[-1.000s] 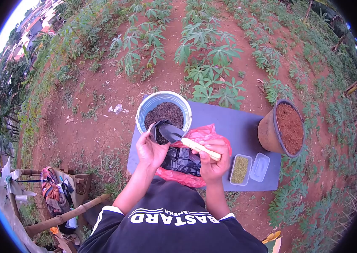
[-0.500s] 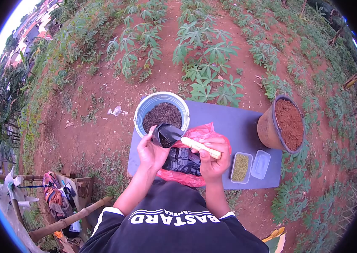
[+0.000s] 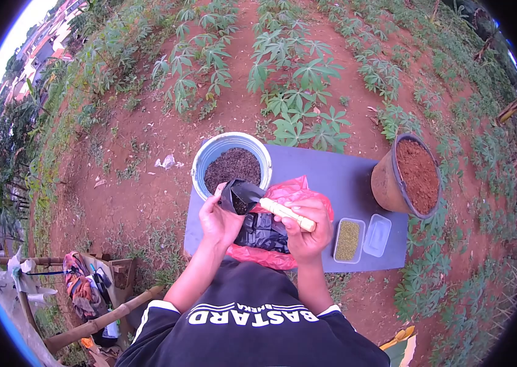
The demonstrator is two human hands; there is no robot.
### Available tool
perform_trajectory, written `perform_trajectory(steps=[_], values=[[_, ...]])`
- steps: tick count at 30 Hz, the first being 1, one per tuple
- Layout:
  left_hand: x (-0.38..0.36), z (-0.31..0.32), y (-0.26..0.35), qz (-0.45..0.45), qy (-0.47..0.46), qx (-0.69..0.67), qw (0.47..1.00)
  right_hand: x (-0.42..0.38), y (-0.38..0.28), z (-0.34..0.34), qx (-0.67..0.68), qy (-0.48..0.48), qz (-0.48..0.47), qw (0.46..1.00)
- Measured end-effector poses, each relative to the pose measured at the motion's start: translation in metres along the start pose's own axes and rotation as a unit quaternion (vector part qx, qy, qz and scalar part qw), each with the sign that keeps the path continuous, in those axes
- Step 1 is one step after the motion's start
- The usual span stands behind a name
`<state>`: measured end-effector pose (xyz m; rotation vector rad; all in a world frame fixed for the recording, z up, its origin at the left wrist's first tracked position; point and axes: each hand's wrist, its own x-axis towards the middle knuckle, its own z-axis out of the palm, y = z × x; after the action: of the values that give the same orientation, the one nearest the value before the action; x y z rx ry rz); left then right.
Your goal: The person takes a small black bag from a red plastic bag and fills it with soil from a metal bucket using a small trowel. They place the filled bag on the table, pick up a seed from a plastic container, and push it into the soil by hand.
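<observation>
A small black plastic planting bag [image 3: 226, 200] with dark soil in it is gripped by my left hand [image 3: 218, 221]. My right hand [image 3: 309, 227] is closed around the pale handle of a hand trowel [image 3: 286, 214]. The trowel's dark blade reaches into the mouth of the bag. Just beyond the bag stands a light blue bucket [image 3: 198, 166] holding dark, crumbly soil [image 3: 234, 166]. Under my hands lies a red plastic bag [image 3: 292, 189], opened around a stack of black planting bags [image 3: 261, 232].
A grey table [image 3: 325, 171] carries these things. At its right are a clear box of greenish seeds [image 3: 348, 240], its lid [image 3: 377, 235] and a tilted pot [image 3: 387, 186] of reddish soil. Leafy plant rows [image 3: 301, 79] grow beyond. Bamboo poles [image 3: 102, 319] stand at lower left.
The trowel and right hand have shifted very slightly to the left and down. The blade stays at the bag's mouth, and my left hand keeps its hold.
</observation>
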<state>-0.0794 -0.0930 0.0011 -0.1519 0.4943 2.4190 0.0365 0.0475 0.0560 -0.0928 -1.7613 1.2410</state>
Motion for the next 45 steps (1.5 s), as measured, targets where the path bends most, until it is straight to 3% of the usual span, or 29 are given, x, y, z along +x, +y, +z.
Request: perform_trajectory(steps=[15,20,27,40,45], values=[[0.008,-0.014,-0.006,0.009,0.030,0.006,0.999,0.005,0.011,0.010,-0.040,-0.015,-0.033,0.999],[0.009,-0.020,-0.001,0.012,0.046,-0.006,0.999,-0.008,0.017,0.006,0.010,0.022,0.025,0.999],[0.006,-0.007,0.002,0.016,0.048,0.001,0.999,-0.015,0.018,0.012,-0.004,0.005,0.025,1.000],[0.008,-0.009,0.006,0.055,0.070,-0.005,0.996,-0.017,0.019,0.030,-0.052,-0.058,-0.058,0.995],[0.007,-0.007,0.006,0.062,0.034,0.008,0.997,-0.010,0.020,0.030,-0.046,-0.043,-0.051,0.997]])
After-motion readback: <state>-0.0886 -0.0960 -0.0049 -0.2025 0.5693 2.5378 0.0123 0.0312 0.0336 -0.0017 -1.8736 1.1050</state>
